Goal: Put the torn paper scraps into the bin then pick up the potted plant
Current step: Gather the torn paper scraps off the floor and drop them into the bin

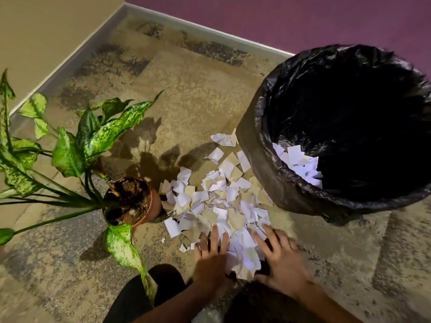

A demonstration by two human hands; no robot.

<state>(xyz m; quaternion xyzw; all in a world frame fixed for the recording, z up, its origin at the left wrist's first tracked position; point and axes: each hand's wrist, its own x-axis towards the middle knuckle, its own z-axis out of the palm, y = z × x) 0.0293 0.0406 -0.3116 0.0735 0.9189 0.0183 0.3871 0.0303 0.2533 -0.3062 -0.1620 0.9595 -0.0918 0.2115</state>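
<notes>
Closest to the camera, 2 bare hands press down on the near edge of a pile of paper scraps [219,203] on the floor [70,264]. The left hand [211,259] lies flat with its fingers spread apart, and the right hand [283,262] is the same, fingers wide and open. Between them they bunch up a small heap of white pieces. Neither hand has closed on anything yet, so this looks like the start of a scoop.

A little farther out, the rest of the scraps lie spread in a wide patch, white ones and tan ones mixed. The pile touches the potted plant [130,201] on its left side and runs up against the bin [279,183] on its right.

The bin has a black bag in it, and a few scraps already sit inside (near the closest rim).

What could go wrong? The pieces are light and loose, so a quick lift could let some slip out between the open fingers. Also, the plant leans and its long leaves hang low, so a sweeping arm might knock it over and spill dirt.
</notes>
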